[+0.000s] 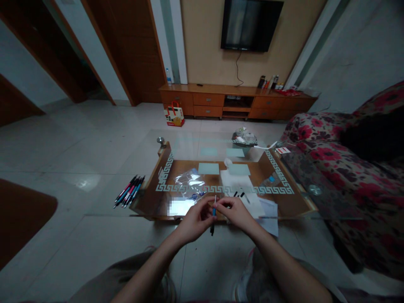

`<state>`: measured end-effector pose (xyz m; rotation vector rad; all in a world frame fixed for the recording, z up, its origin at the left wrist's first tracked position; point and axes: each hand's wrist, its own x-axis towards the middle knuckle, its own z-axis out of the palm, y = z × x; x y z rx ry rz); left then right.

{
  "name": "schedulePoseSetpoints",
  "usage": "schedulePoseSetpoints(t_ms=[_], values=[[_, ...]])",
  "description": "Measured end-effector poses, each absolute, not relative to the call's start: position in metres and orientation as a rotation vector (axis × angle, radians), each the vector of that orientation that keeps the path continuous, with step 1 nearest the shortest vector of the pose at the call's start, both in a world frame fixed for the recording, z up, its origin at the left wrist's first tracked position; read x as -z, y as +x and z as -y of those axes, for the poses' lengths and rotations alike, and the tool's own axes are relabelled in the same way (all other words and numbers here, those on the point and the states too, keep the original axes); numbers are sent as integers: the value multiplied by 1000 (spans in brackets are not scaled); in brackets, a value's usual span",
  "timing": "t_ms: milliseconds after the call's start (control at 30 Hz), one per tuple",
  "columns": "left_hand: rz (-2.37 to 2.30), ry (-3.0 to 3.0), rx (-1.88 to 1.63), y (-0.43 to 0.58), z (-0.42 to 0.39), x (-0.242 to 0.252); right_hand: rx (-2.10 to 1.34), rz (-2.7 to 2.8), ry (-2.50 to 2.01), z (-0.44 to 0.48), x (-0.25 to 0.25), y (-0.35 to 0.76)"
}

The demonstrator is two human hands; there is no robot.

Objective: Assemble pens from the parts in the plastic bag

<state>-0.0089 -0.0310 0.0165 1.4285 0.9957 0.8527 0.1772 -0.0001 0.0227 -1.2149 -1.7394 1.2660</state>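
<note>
Though blue, pen (214, 211) partly behind left thumb (207, 221)

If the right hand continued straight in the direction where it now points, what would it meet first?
Probably the blue and black pen held in the left hand. The right hand is close beside it; exact contact is unclear.

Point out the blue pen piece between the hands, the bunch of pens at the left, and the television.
Blue pen piece (214, 211): head view, on the blue barrel.
Bunch of pens (129, 192): head view, mid-length on the barrels.
Television (251, 26): head view, middle of the dark screen.
</note>
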Motion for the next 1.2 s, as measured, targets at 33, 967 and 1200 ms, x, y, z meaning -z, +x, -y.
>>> schedulePoseSetpoints(t_ms=[33, 967, 1200], values=[[-993, 1424, -860, -9, 31, -18, -1291, 1733, -1212, 0, -22, 177], [-1048, 1305, -951, -11, 28, -9, -302, 2232, -1627, -29, -14, 245], [-1052, 1300, -951, -11, 28, -8, -116, 2347, -1699, -30, -10, 238]])
